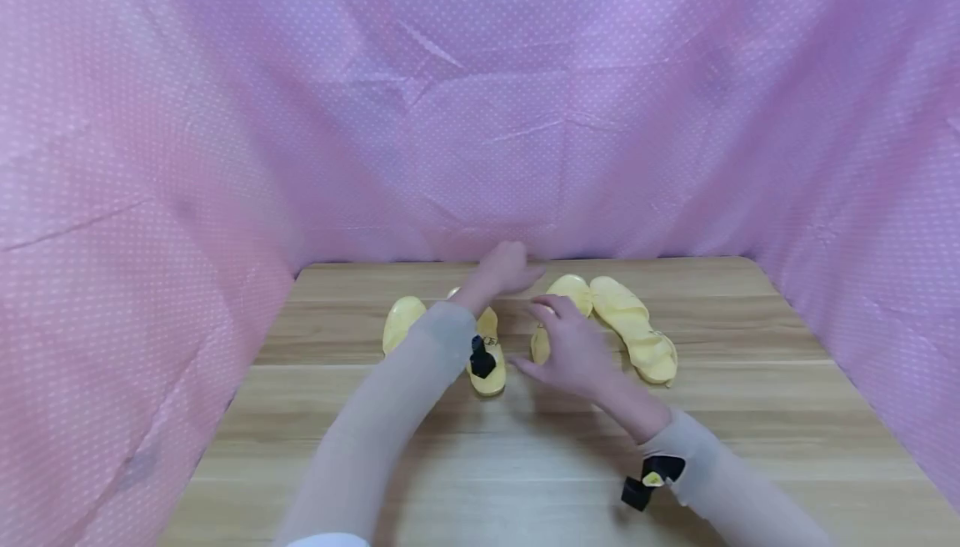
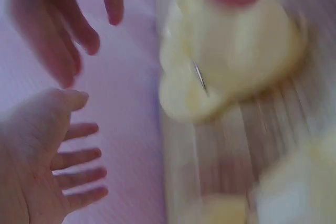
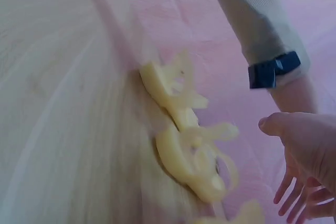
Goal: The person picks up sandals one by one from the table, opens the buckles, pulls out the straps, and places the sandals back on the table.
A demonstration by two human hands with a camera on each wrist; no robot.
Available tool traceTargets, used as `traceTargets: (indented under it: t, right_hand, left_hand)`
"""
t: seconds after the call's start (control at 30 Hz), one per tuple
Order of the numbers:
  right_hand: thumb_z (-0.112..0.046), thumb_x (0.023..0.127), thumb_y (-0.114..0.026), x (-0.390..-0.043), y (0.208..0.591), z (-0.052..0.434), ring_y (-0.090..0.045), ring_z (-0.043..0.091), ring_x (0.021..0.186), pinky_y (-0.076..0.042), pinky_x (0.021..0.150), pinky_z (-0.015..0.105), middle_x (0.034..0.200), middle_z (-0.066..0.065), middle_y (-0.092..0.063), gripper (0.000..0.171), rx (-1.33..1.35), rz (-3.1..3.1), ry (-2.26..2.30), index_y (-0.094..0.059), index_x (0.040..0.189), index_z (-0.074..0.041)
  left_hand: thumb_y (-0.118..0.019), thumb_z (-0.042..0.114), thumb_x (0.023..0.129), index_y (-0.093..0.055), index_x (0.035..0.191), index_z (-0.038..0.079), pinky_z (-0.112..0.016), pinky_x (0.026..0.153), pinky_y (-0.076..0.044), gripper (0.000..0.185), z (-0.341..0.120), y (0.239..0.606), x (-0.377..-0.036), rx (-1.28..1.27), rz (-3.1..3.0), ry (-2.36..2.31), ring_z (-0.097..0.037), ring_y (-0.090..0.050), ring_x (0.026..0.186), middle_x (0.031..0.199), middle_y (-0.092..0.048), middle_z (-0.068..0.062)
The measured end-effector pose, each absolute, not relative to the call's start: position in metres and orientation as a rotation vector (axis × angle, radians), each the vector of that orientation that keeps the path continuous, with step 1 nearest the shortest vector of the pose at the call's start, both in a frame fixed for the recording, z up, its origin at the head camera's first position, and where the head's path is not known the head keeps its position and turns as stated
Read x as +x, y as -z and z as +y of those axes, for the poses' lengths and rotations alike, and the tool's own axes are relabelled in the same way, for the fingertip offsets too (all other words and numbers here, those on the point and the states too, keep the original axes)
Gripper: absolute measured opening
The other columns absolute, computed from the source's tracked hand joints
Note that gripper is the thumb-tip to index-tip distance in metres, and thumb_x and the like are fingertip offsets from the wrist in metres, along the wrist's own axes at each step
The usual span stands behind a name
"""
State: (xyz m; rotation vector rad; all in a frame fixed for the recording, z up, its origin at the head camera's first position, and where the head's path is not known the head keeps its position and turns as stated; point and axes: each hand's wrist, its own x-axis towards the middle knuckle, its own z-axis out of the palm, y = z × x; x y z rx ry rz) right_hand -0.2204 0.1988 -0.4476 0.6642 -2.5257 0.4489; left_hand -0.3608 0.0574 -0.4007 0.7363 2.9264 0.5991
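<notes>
Several yellow sandals lie in a row on the wooden table: one at the far left, one partly under my left forearm, one partly under my right hand, and one at the right. My left hand reaches across towards the table's far edge, fingers relaxed and holding nothing. My right hand hovers just above the third sandal with its fingers spread. In the left wrist view my left hand shows an empty palm beside a blurred sandal. In the right wrist view my right hand is empty next to two sandals.
Pink dotted cloth hangs close behind and on both sides of the table. Black wrist straps sit on my left sleeve and right sleeve. The near half of the table is bare wood.
</notes>
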Motion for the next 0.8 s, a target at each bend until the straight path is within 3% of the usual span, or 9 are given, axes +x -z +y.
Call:
traceTargets:
  t: [0.17, 0.27, 0.43, 0.53, 0.63, 0.8]
  right_hand:
    - [-0.061, 0.069, -0.091, -0.222, 0.451, 0.231, -0.066, 0.032, 0.120, -0.062, 0.064, 0.050, 0.132, 0.009, -0.069, 0.082, 0.523, -2.547, -0.417, -0.070, 0.131, -0.012]
    - [-0.062, 0.068, -0.092, -0.219, 0.463, 0.244, -0.065, 0.036, 0.118, -0.063, 0.069, 0.051, 0.135, 0.013, -0.067, 0.091, 0.489, -2.607, -0.438, -0.066, 0.137, -0.010]
    - [-0.060, 0.067, -0.095, -0.217, 0.489, 0.242, -0.062, 0.047, 0.124, -0.059, 0.096, 0.060, 0.147, 0.029, -0.055, 0.111, 0.531, -2.700, -0.546, -0.050, 0.154, -0.009]
    - [-0.055, 0.067, -0.096, -0.221, 0.503, 0.237, -0.061, 0.049, 0.127, -0.056, 0.101, 0.063, 0.152, 0.032, -0.048, 0.117, 0.533, -2.756, -0.613, -0.042, 0.160, -0.009]
    - [-0.050, 0.071, -0.096, -0.227, 0.511, 0.233, -0.064, 0.046, 0.124, -0.058, 0.099, 0.061, 0.151, 0.030, -0.050, 0.115, 0.541, -2.773, -0.655, -0.040, 0.160, -0.006]
    - [-0.037, 0.075, -0.097, -0.236, 0.513, 0.230, -0.069, 0.040, 0.116, -0.060, 0.098, 0.054, 0.134, 0.026, -0.065, 0.096, 0.557, -2.698, -0.679, -0.050, 0.149, 0.002]
  left_hand:
    - [-0.058, 0.039, 0.109, -0.066, 0.143, 0.009, -0.039, 0.118, -0.050, 0.046, 0.090, 0.397, -0.352, 0.883, 2.884, -0.614, -0.027, -0.061, 0.140, 0.147, -0.068, -0.009]
    - [-0.055, 0.039, 0.110, -0.061, 0.149, 0.008, -0.040, 0.122, -0.046, 0.050, 0.103, 0.406, -0.350, 0.863, 2.839, -0.579, -0.028, -0.057, 0.145, 0.154, -0.062, -0.010]
    - [-0.051, 0.040, 0.112, -0.053, 0.156, 0.012, -0.040, 0.126, -0.041, 0.052, 0.107, 0.429, -0.353, 0.724, 2.783, -0.513, -0.027, -0.050, 0.151, 0.162, -0.055, -0.008]
    - [-0.048, 0.039, 0.113, -0.050, 0.158, 0.011, -0.039, 0.129, -0.036, 0.053, 0.104, 0.439, -0.352, 0.693, 2.726, -0.516, -0.027, -0.044, 0.155, 0.165, -0.050, -0.007]
    - [-0.047, 0.038, 0.113, -0.051, 0.157, 0.007, -0.037, 0.130, -0.035, 0.053, 0.102, 0.444, -0.352, 0.692, 2.689, -0.534, -0.027, -0.044, 0.155, 0.165, -0.050, -0.009]
    - [-0.048, 0.036, 0.113, -0.062, 0.146, 0.006, -0.036, 0.124, -0.042, 0.048, 0.099, 0.447, -0.356, 0.721, 2.667, -0.572, -0.026, -0.054, 0.147, 0.153, -0.062, -0.010]
